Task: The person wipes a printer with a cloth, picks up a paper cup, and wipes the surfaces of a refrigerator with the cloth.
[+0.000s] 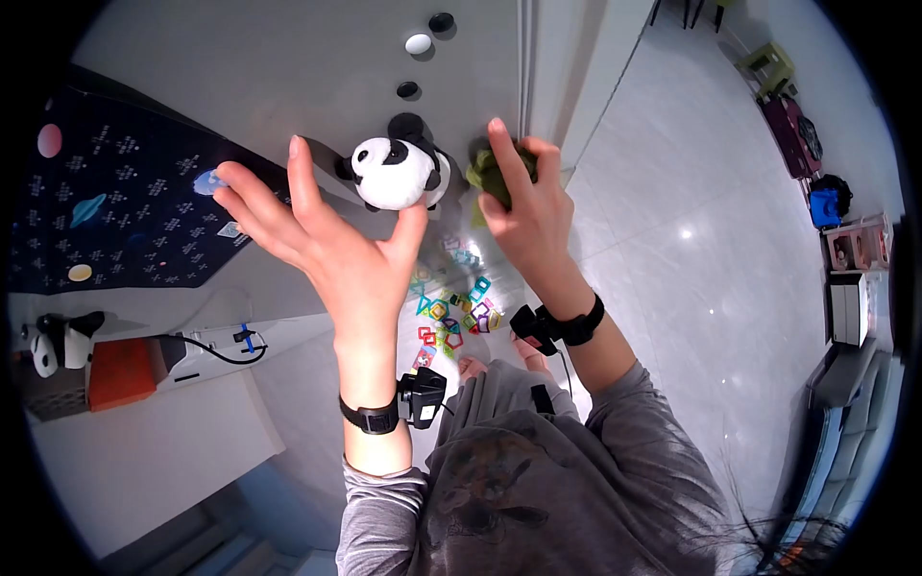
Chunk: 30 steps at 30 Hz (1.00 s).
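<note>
The grey panel [288, 58] is standing behind the dark sheet [125, 221]. The left hand [351, 250] is reaching upward, fingers spread and released, thumb overlapping the panda plush's [392, 180] lower edge; contact cannot be told. The right hand [528, 216] is grasping the partly hidden green item [487, 173], index finger extending. The plush is sitting between both hands. The sheet's white characters [122, 144] are appearing too small to read.

Glossy pale floor [672, 307], perhaps a sofa [861, 427]
</note>
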Each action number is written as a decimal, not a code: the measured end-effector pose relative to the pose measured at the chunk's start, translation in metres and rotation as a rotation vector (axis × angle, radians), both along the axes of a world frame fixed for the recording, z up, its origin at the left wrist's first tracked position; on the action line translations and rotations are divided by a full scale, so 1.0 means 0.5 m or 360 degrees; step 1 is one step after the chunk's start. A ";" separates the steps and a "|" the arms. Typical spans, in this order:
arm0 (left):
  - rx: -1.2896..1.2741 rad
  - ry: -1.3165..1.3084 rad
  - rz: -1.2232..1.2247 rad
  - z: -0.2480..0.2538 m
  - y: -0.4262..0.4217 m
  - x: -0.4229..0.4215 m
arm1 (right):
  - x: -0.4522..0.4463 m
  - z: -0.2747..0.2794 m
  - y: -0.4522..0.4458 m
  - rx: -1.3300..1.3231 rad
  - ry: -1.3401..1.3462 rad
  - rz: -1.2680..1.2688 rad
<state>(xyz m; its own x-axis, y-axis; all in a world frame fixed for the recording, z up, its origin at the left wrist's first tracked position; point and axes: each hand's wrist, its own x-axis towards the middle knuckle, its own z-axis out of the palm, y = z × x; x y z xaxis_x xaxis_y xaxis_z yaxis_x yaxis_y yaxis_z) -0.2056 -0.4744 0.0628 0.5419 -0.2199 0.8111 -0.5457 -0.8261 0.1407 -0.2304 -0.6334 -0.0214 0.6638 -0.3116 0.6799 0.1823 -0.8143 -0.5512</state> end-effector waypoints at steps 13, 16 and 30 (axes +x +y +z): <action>-0.0142 0.0089 -0.0007 -0.008 -0.004 -0.013 | -0.024 0.287 -0.032 -0.0302 -0.1060 0.0489; -0.0179 0.0107 -0.0065 -0.015 0.008 -0.015 | 0.048 0.348 0.038 -0.0614 -0.0966 0.0528; -0.0173 0.0107 -0.0087 -0.014 0.011 -0.020 | 0.043 0.357 0.003 -0.0904 -0.0675 0.0077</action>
<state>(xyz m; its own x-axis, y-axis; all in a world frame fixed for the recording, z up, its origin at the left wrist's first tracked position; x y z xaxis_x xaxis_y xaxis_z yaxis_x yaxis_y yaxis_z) -0.2158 -0.4691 0.0556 0.5857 -0.1634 0.7939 -0.5760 -0.7730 0.2658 -0.2089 -0.6317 0.1571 0.3098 0.1908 0.9314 0.3301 -0.9403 0.0829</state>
